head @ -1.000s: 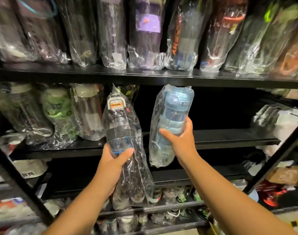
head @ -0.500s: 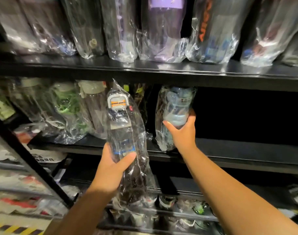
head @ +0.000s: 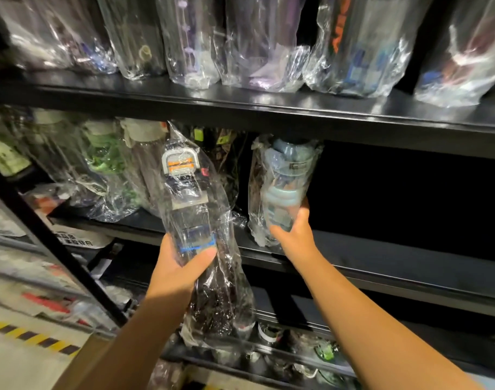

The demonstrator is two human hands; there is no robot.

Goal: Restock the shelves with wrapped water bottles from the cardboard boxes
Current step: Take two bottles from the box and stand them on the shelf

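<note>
Right hand (head: 294,235) has carried the blue bottle (head: 283,190) forward. 1.0 s ago it hung in front of the rack, wrap tail below the middle shelf (head: 395,254) edge. 0.5 s ago its base reached that shelf. Now it stands further in, its cap tucked under the upper shelf (head: 297,114) lip and its wrap tail on the shelf front. View has moved closer and to the left; striped floor tape (head: 29,336) is now in frame at lower left.
</note>
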